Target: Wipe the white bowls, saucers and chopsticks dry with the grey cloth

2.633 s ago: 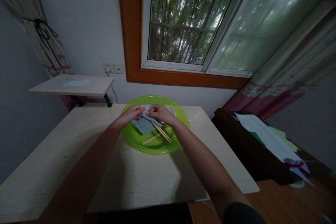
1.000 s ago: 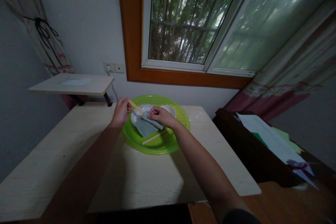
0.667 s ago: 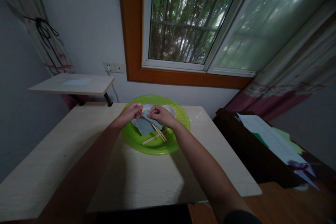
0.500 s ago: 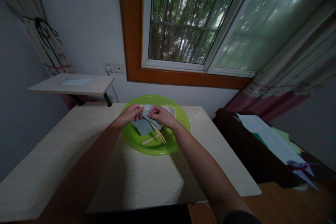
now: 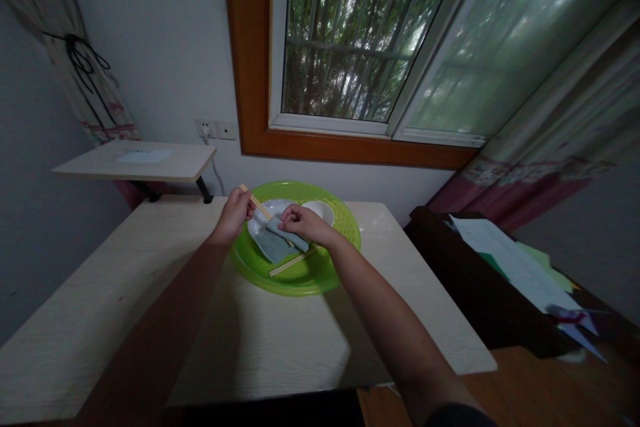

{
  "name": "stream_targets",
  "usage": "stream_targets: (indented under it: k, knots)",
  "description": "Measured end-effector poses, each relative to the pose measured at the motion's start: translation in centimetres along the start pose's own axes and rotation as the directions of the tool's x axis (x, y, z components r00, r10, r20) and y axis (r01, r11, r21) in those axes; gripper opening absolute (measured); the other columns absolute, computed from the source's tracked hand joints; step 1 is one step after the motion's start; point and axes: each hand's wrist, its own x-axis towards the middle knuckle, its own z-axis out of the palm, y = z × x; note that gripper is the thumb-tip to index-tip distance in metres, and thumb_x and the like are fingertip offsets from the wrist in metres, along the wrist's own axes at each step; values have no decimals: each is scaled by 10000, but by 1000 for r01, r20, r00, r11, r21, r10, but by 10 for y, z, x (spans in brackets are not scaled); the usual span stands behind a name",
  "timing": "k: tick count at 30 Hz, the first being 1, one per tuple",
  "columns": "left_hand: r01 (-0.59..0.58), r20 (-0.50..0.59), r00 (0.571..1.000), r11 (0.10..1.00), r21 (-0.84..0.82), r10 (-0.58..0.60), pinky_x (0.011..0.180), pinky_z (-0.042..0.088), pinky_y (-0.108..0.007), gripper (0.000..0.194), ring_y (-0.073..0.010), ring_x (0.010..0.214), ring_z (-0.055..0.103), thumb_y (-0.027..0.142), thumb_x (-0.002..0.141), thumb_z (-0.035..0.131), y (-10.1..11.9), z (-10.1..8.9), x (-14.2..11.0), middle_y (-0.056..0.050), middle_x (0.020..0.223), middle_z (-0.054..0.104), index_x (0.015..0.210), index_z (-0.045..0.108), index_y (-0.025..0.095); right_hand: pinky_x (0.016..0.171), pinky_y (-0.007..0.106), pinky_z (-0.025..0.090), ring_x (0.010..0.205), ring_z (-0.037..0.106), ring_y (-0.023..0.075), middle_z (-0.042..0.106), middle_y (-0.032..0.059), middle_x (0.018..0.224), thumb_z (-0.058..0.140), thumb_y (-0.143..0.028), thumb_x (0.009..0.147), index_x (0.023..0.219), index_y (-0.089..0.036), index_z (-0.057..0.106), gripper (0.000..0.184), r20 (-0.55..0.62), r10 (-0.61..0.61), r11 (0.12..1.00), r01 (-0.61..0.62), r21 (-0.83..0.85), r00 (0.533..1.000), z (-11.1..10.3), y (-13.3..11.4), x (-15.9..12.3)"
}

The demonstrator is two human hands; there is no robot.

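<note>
We see a dim room in cool, soft daylight from the window (image 5: 350, 40) on the far side, its gaps between leaves bright white, with streaky glare at the far right. We notice broad, soft-edged shadows across the near part of the pale table (image 5: 290, 320). The wide view stretches and slants everything toward its darker edges, and the right curtain (image 5: 550, 127) looks smeared. For us, fine weave in the grey cloth (image 5: 273, 245) is soft.

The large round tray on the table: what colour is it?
The tray is bright green, clearest in the head view.
</note>
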Motion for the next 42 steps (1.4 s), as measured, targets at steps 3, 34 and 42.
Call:
stream_targets:
  k: [3,34,42]
  knots:
    - [31,137,990,998,56,-39,407,302,-182,217,-84,422,473,385,888,603,-1,3,-4,25,600,593,836,493,205,576,236,376,612,501,113,573,-56,680,823,-392,654,842,-200,579,363,-12,-12,1000,12,11,1000,0,4,2]
    - [31,356,930,987,160,-87,437,386,-211,249,-99,436,518,400,869,638,3,7,-8,-10,620,640,815,557,171,611,251,383,645,520,126,580,-53,721,776,-363,650,891,-224,507,387,-76,-36,998,39,40,996,1,8,3]
    - [17,6,1000,1000,6,-17,426,321,-177,133,-85,444,477,295,887,547,4,4,-4,38,589,567,834,470,201,629,253,377,672,491,127,548,-51,738,707,-304,647,854,-211,520,294,-47,-61,997,59,-54,997,1,5,1]
